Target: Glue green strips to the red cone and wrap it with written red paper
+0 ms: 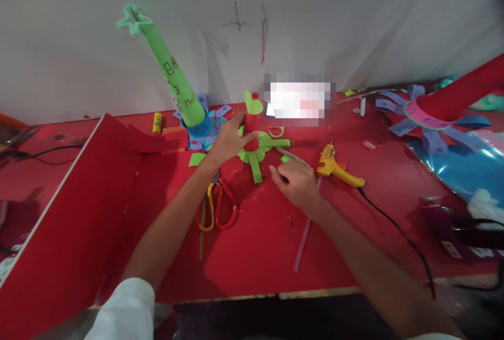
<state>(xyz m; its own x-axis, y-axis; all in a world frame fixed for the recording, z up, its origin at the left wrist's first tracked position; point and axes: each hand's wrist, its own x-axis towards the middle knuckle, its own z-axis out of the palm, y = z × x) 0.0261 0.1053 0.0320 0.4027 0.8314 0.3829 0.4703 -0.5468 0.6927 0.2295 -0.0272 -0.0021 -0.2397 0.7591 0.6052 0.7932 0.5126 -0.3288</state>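
Observation:
My left hand (230, 140) is closed around the lower part of a small red paper tube (252, 122). Green paper leaves (254, 105) top the tube, and green paper strips (256, 167) spread from its base on the table. To its right, my right hand (297, 182) rests low with curled fingers; what they hold, if anything, is hidden. A thin pale stick (289, 154) lies against its knuckles, and I cannot tell whether it is gripped. Scissors (225, 203) with one red and one yellow handle lie below my left wrist. A yellow glue gun (334, 166) lies right of my right hand.
A tall green paper tube (173, 74) with a star top stands at back left, near a glue stick (157, 123). A red panel (74, 214) rises at left. A clear glue rod (307, 235) lies in front; a red paper tube (464, 88) leans at right.

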